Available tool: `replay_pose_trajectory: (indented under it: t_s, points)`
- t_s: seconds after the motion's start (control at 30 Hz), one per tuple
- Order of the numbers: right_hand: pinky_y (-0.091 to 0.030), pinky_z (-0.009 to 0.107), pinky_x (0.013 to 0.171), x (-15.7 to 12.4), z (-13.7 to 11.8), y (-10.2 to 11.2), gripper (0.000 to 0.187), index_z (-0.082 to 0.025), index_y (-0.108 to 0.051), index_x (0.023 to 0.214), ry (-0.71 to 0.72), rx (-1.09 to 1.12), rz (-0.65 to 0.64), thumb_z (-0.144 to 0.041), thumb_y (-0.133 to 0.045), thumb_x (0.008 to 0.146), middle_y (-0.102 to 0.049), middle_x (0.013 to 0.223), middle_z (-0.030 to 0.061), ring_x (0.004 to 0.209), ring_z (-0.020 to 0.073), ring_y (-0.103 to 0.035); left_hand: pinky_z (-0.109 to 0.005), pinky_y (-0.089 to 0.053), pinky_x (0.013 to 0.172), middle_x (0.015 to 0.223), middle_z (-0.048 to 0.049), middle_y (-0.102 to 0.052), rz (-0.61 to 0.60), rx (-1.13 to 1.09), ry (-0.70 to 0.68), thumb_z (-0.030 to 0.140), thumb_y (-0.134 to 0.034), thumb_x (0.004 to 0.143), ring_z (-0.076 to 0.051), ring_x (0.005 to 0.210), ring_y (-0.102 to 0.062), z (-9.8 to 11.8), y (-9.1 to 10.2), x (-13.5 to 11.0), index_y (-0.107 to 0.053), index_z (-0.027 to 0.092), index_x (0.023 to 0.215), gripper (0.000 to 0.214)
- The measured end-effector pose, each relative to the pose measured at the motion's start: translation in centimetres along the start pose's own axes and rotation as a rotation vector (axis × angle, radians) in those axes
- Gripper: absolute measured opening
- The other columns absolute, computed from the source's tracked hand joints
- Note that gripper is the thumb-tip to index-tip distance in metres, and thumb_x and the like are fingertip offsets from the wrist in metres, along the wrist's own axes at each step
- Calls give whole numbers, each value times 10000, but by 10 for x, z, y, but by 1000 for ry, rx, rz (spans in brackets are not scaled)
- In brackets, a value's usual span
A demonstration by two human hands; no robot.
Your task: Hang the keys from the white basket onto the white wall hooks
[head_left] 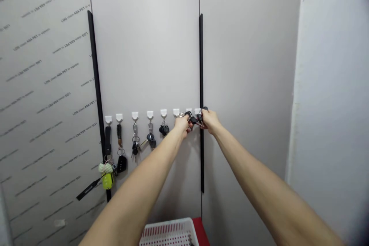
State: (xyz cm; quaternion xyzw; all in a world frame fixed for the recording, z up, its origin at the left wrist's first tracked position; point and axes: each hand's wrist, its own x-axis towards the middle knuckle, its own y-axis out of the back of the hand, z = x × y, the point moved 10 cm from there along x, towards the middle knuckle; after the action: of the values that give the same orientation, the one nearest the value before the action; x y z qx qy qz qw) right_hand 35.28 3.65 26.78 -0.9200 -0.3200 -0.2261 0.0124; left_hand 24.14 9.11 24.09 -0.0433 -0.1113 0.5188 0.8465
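Both arms reach forward to the right end of a row of white hooks on a cabinet door. My left hand (182, 126) is closed on a bunch of keys (193, 120) with black heads and a metal ring, just below the hooks. My right hand (211, 121) pinches keys at the right side of that same cluster, by the last white hook (197, 111). Whether the ring sits on a hook is hidden by the fingers. Left of my hands, a small black key set (164, 128) hangs from its own hook.
More key sets hang leftward, among them a black-headed bunch (135, 147), a black car fob (122, 163) and a lime-green fob (108, 180). Long black door handles (201, 65) run vertically. Below stands a white perforated basket (170, 228) beside something red (201, 231).
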Motion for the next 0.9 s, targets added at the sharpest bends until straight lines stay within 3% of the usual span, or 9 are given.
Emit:
replay_pose_trajectory:
  t_s: [0.23, 0.4, 0.5, 0.63, 0.77, 0.9]
  points:
    - [-383, 217, 355, -1, -36, -22, 175, -161, -481, 699, 141, -117, -61, -292, -368, 670, -492, 514, -8, 338, 75, -451, -140, -219, 316, 417, 42, -396, -73, 66, -23, 240, -425, 675, -38, 306, -374, 25, -10, 1, -433, 141, 591, 131]
    - [-399, 246, 347, 6, -58, -28, 122, -150, -471, 723, 100, -158, -187, -224, -396, 663, -449, 395, -33, 309, 88, -446, -148, -238, 317, 406, 13, -428, -133, 121, -17, 157, -411, 665, -58, 322, -407, 51, -16, 3, -420, 126, 534, 135]
    - [-399, 264, 344, 4, -56, -29, 101, -142, -477, 693, 21, -250, -260, -200, -403, 656, -446, 336, -23, 309, 114, -460, -140, -232, 311, 393, 19, -415, -148, 79, 25, 138, -367, 683, -46, 307, -386, 45, -18, 3, -415, 126, 537, 154]
    - [-380, 272, 332, -7, -32, -34, 90, -148, -490, 650, -78, -385, -366, -206, -423, 641, -455, 308, -4, 319, 147, -474, -138, -215, 305, 395, 16, -409, -149, 34, 79, 134, -331, 697, -48, 302, -382, 16, -18, 1, -421, 124, 564, 161]
    - [-378, 269, 349, -2, -32, -28, 104, -155, -493, 698, -22, -378, -288, -195, -418, 639, -446, 330, -18, 326, 134, -463, -144, -220, 309, 395, 27, -392, -118, -8, 68, 144, -345, 694, -50, 306, -382, 11, -21, 7, -441, 124, 609, 129]
    - [-371, 248, 378, 12, -68, -23, 125, -146, -497, 708, 149, -374, -156, -194, -399, 647, -432, 379, -22, 341, 109, -445, -146, -243, 326, 409, 27, -403, -88, -55, 20, 180, -381, 688, -48, 332, -397, 41, -25, 17, -462, 129, 634, 110]
